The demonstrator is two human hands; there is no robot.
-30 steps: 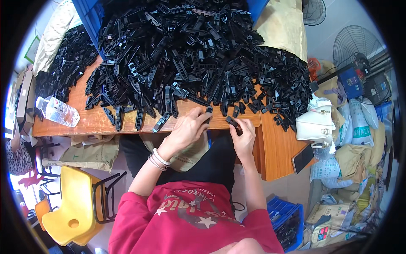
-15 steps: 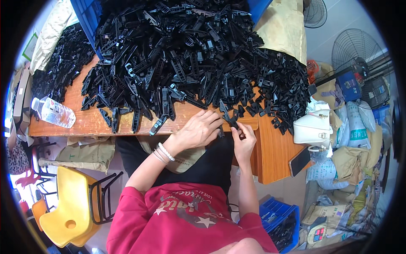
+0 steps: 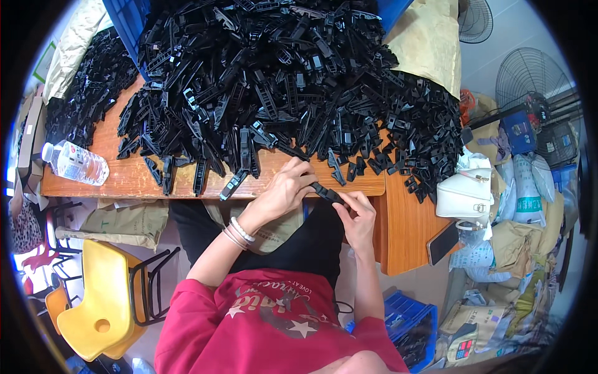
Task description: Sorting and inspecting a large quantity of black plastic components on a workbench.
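Note:
Between my two hands is a long black plastic part (image 3: 325, 192), held over the table's front edge. My left hand (image 3: 288, 190), with a white bead bracelet at the wrist, grips its left end. The fingertips of my right hand (image 3: 357, 216) pinch its right end. Just beyond, a slim black piece (image 3: 336, 167) lies alone on the wooden table (image 3: 140, 181). A large heap of long black plastic parts (image 3: 249, 93) spreads behind my hands. Smaller black pieces (image 3: 414, 134) are piled at the heap's right side.
A water bottle (image 3: 76, 163) lies at the table's left. On the right are a white bag (image 3: 464, 198) and a phone (image 3: 442, 243) by the edge. A yellow chair (image 3: 106, 293) stands at lower left; a blue crate (image 3: 408, 324) sits on the floor at lower right.
The slim black piece near my right fingers now lies on the table. My hands have come together on the long black part, the right one moving slightly lower.

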